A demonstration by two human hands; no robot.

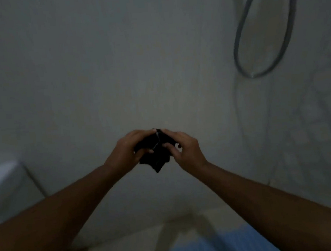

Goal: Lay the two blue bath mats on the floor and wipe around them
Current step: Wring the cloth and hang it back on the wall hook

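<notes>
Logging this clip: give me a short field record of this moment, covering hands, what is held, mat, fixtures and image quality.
left hand: raised in front of the wall, gripping the dark cloth
right hand: gripping the same cloth from the other side
dark cloth: small, bunched between both hands, one corner hanging down
blue mat: on the floor at the bottom edge, partly in view; a second mat not seen
shower hose: grey loop hanging on the wall, upper right
white fixture: at the left edge, unclear what
image: dim, blurred
</notes>
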